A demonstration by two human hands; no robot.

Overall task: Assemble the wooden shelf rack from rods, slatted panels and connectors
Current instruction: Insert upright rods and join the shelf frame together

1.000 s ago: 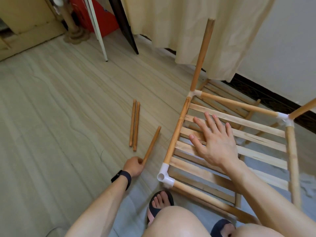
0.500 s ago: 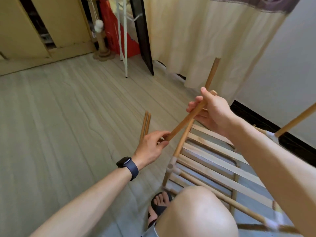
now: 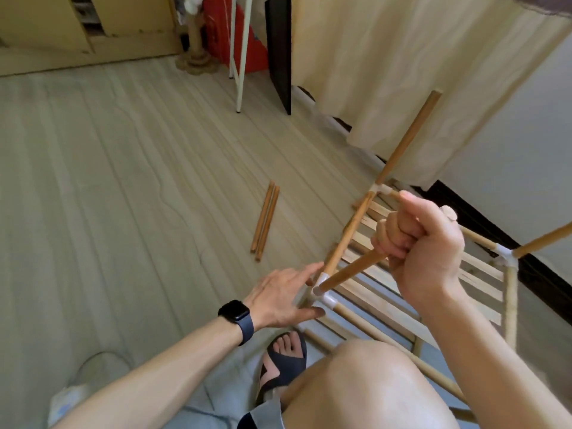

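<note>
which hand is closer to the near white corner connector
Left. The left hand is right beside the white corner connector, fingers spread either side of it; the right hand grips the rod higher up, away from it.

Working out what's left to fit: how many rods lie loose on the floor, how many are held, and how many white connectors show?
Loose rods on the floor: 2
Held rod, in the right hand: 1
White connectors: 3
Total: 6
</note>
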